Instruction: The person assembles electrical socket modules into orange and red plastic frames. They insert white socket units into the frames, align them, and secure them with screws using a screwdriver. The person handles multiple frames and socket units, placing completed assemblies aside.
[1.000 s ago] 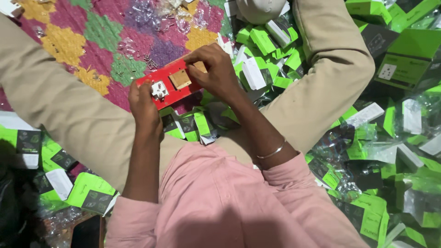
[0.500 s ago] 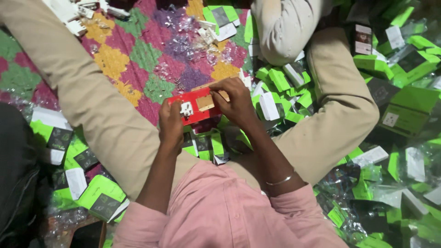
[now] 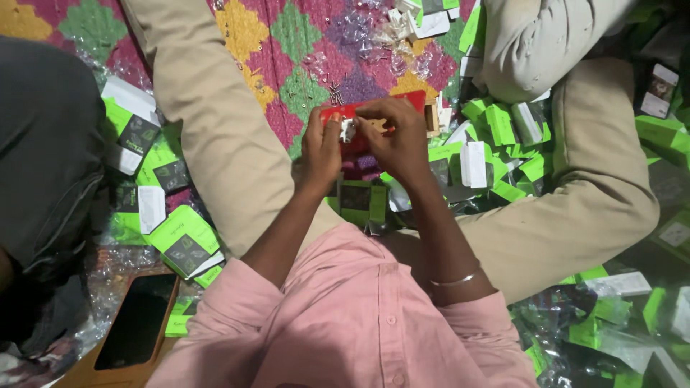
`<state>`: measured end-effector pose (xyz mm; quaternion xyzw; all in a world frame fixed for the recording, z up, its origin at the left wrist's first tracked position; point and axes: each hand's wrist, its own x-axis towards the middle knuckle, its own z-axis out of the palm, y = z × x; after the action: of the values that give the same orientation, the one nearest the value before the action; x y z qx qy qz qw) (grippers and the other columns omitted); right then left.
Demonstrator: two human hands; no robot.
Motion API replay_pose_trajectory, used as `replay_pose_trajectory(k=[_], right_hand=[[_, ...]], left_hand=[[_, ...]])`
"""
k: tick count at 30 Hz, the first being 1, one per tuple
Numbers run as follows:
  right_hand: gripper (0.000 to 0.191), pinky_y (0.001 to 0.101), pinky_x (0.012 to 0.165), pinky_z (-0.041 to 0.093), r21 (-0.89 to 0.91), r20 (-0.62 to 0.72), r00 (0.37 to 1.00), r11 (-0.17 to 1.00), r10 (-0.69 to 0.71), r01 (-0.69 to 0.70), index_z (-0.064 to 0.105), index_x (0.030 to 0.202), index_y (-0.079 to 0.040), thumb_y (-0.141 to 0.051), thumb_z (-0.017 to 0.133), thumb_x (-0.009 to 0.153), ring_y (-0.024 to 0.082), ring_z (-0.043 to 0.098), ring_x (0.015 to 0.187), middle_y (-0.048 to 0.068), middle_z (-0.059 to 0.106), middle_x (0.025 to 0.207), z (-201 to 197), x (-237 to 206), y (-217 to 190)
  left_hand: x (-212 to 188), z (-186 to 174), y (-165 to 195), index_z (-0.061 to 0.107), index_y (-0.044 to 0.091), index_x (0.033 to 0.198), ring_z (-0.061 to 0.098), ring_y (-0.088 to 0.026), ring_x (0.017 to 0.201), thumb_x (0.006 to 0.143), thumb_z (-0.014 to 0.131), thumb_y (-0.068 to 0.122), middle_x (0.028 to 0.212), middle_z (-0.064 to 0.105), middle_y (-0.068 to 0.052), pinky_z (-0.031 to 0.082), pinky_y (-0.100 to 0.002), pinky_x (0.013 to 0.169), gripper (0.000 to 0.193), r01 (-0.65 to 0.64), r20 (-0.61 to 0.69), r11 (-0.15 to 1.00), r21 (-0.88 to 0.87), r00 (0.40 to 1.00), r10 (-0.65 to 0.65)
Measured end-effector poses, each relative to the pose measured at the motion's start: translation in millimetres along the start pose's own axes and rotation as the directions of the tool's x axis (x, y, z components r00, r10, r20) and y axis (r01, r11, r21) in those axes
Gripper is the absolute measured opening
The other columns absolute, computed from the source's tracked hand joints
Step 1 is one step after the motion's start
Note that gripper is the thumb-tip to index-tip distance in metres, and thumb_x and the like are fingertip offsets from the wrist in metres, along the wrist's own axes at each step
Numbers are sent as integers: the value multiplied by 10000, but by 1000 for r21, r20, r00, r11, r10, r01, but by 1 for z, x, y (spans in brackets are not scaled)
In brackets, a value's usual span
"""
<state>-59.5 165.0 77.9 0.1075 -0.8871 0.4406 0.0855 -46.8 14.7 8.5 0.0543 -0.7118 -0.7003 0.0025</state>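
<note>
Far left: dark phone (image 3: 136, 321) lying flat beside scattered green-and-black boxes (image 3: 183, 241). At centre, left hand (image 3: 320, 149) closed on the near left edge of a flat red rectangular tray (image 3: 359, 115), raised over the patterned quilt (image 3: 302, 43). Small white part (image 3: 348, 130) pinched against the tray. Right hand (image 3: 395, 136) curled over the tray's middle, fingers gripping. Further right, more small white cartons (image 3: 474, 164) heaped by the bent knee.

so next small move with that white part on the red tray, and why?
Probably press the white part down with the right hand while the left hand steadies the red tray: both hands already pinch around it, and whether it is seated is hidden.
</note>
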Motion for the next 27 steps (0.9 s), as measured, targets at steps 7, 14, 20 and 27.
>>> replay_pose_trajectory(k=[7,14,20,27], right_hand=[[143,267,706,652,132,-16,996,988,85,-82,778,1039,-66,-67,787,896,160,717,960,75,713,1030,14,-6,1],[122,268,702,629,158,-59,989,980,133,-122,781,1018,-77,-96,799,899,143,719,901,69,714,1020,28,-10,15],[155,260,694,563,259,-44,963,934,266,-246,797,994,-64,-129,821,855,134,676,795,61,707,951,34,-6,20],[176,275,719,571,252,-9,964,934,264,-254,794,978,-47,-150,820,837,138,702,822,55,723,942,25,-10,25]], left_hand=[[-2,8,-11,530,32,1264,676,-200,932,1115,458,279,1058,674,-140,571,-353,816,297,-24,8,991,-129,1000,25],[-2,10,-11,552,33,1243,645,-180,920,1090,473,212,1047,653,-108,542,-330,777,248,-70,-50,994,-87,997,66],[1,11,-2,567,33,1160,612,-186,822,1074,489,185,962,643,-117,508,-343,702,191,-34,-62,998,-46,998,31],[-3,15,-3,565,23,1174,656,-274,901,1058,482,183,1022,655,-175,528,-395,796,214,-117,-76,992,50,990,121]])
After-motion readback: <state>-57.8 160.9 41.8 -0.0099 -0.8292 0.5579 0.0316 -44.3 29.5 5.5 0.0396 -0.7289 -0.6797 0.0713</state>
